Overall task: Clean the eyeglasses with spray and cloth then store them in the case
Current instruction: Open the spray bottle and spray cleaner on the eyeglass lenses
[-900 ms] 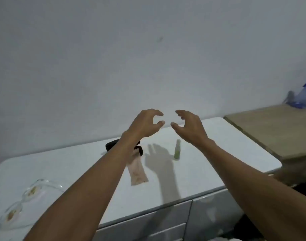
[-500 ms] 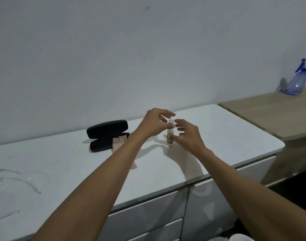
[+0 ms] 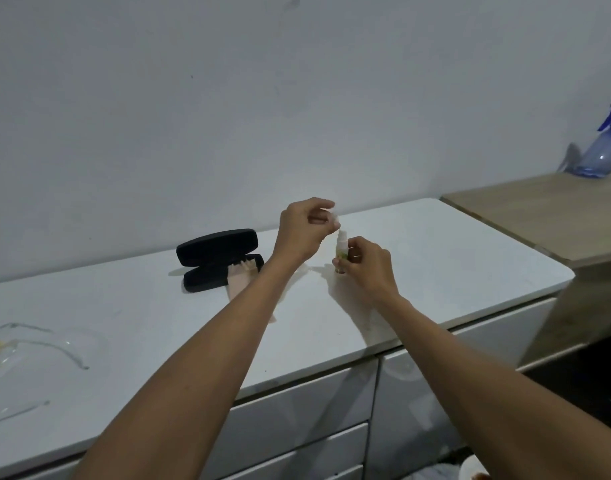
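At the near left edge of the glossy white table [image 3: 435,271], the clear-framed eyeglasses [image 3: 30,344] are seen lying on the surface, well apart from both hands. Farther in, the small spray bottle with a white nozzle and green label [image 3: 341,249] is held upright by the fingers of the right hand [image 3: 364,268], its base just above the table, while a small clear cap [image 3: 334,216] is pinched just above the nozzle in the fingers of the left hand [image 3: 302,230]. Behind the left forearm, the open black oblong eyeglass case [image 3: 217,259] is set with a beige cloth [image 3: 240,278] draped from it, and a blue plastic trigger sprayer [image 3: 604,150] is seen on the far wooden surface [image 3: 546,216].
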The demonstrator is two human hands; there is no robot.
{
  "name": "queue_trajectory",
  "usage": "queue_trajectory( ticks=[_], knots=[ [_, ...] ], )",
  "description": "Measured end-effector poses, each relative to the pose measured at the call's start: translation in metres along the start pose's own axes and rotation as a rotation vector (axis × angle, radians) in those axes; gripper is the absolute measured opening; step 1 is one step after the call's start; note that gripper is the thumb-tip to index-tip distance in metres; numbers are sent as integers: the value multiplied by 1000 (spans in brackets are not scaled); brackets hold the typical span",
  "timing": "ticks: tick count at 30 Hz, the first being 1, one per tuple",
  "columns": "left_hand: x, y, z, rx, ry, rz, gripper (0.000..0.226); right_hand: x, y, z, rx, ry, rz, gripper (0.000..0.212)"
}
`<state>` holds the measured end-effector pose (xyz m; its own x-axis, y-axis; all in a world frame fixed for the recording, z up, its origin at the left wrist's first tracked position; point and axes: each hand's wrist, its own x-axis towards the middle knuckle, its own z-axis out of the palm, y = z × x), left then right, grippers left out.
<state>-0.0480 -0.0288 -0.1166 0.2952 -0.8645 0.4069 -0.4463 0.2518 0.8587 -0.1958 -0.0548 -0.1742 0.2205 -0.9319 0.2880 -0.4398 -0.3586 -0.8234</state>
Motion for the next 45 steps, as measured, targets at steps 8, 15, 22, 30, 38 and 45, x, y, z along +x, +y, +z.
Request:
queue_trajectory(
  ticks=[8,15,22,30,38,45],
  knots=[
    [-23,-32,-6,266,-80,-102,22,-3,3,3,5,6,18,25],
    [-35,-45,2,371,-169,-144,25,-4,4,5,-21,13,2,26],
    [-36,-48,0,352,-219,-141,31,-3,6,6,2,10,9,24],
    [-35,-36,-34,307,-223,-112,46,4,-18,-2,-57,46,-50,18],
    [-55,0,-154,367,38,-54,32,0,-118,32,37,33,-364,47],
    [-135,11,-287,554,214,-144,25,-57,-205,114,126,-127,-579,67]
  ],
)
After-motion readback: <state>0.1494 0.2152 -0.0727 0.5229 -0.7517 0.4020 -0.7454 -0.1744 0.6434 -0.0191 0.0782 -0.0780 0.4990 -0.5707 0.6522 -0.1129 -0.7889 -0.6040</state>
